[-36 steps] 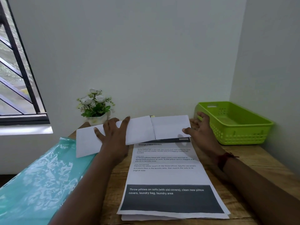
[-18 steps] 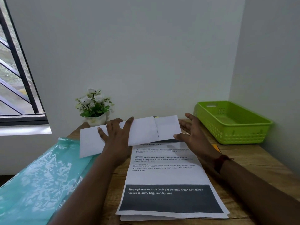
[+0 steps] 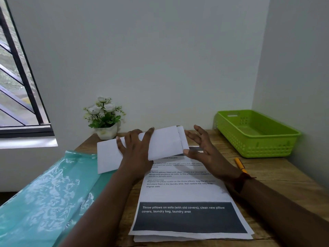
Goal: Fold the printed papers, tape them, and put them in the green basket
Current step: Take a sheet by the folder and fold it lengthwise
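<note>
Standing beside the table (image 3: 267, 177), I see the left hand (image 3: 135, 148) lying flat with its fingers fanned out, pressing down on the middle of a folded white paper (image 3: 165, 141) that lies crosswise at the far end of the stack of printed papers (image 3: 187, 193). The right hand (image 3: 204, 150) is open too, fingers spread and slightly lifted just beside the paper's right end, where a narrow flap shows. Its thumb looks to be at the lower right corner, though I cannot tell whether it truly touches. Nothing is pinched by either hand. The green basket (image 3: 258, 148) sits well apart at the far right, against the wall, and seems to hold nothing yet. The worry, to my eye, is that right flap — unheld, it could spring back open, or get creased crooked if the right hand comes in off-line. The paper's left end also rests over a glossy teal plastic sleeve (image 3: 44, 193), so a sideways push might make it skate under the pressing palm and drag the top printed sheet askew. I see no tape anywhere — only a yellow pen (image 3: 240, 164) near the right wrist — so hunting for it could mean letting the fold go.
</note>
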The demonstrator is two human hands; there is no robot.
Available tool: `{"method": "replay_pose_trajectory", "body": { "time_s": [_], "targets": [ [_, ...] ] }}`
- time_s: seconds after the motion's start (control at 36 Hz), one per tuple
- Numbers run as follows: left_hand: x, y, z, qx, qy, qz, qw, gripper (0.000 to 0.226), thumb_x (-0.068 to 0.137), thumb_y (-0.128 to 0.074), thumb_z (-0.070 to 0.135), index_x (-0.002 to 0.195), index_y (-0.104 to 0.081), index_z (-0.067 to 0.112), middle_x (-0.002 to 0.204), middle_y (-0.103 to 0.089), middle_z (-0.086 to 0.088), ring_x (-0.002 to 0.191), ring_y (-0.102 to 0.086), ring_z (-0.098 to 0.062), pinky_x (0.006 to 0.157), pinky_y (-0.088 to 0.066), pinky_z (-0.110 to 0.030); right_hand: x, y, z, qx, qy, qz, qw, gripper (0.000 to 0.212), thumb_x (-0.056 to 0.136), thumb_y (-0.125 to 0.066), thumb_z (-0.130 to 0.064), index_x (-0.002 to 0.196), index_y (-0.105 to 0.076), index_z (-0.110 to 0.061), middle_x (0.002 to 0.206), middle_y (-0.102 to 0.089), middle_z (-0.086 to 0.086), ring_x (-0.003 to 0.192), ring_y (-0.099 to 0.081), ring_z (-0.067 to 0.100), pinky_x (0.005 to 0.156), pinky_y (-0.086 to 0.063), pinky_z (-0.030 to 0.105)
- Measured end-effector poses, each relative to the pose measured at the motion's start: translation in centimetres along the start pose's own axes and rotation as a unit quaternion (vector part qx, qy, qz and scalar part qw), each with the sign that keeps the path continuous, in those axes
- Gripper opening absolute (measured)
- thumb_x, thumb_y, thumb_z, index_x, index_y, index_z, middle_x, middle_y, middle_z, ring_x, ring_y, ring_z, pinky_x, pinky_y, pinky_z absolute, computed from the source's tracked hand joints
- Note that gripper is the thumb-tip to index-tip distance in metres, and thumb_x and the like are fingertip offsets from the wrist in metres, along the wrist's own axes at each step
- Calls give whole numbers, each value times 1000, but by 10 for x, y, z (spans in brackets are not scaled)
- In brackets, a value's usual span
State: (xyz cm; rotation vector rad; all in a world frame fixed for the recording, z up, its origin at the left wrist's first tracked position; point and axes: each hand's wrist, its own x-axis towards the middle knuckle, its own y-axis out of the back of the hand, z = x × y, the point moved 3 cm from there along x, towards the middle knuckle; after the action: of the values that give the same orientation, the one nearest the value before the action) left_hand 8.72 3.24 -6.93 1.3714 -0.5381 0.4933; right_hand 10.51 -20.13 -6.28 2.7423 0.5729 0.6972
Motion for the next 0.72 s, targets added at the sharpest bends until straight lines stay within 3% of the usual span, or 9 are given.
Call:
{"method": "replay_pose_trajectory", "body": {
  "time_s": [0.19,0.36,0.47,0.58,0.72],
  "targets": [
    [0,0,1,-2,8,-6,1000,106,66,-76,30,149,-11,38,139,-22,-5,134,-11,-27,112,4,-65,-2,-1,-2,-16,10,-2,1000,103,70,-70,-59,151,-10,-36,150,-40,-20,134,-30,-14,104,-27,19],
    [1,0,1,-2,12,-8,1000,107,65,-76,29,149,-11,39,138,-23,-5,134,-12,-27,112,2,-65,-3,-3,-3,-20,15,-12,1000,103,73,-72,-56,151,-10,-35,150,-40,-19,137,-31,-9,117,-30,42],
    [2,1,5,-13,6,-11,1000,107,64,-74,27,148,-10,41,137,-22,-3,131,-12,-25,112,-1,-65,-3,-5,-1,-26,18,-32,999,107,68,-71,-69,150,-8,-41,152,-38,-18,140,-23,-11,119,-19,39],
    [1,3,10,-21,-4,2,1000,106,64,-74,26,149,-13,40,136,-22,-3,131,-11,-24,112,-2,-64,-3,-8,-1,-13,14,-45,999,112,66,-72,-71,151,-5,-40,155,-34,-12,137,-28,-12,114,-25,32],
    [1,6,16,-23,-6,-2,1000,106,63,-75,23,150,-16,39,138,-23,-4,133,-13,-26,112,-5,-63,-2,-6,1,-12,19,-44,999,108,68,-75,-65,150,-7,-44,145,-48,-16,137,-37,-2,116,-28,46]
  ]
}}
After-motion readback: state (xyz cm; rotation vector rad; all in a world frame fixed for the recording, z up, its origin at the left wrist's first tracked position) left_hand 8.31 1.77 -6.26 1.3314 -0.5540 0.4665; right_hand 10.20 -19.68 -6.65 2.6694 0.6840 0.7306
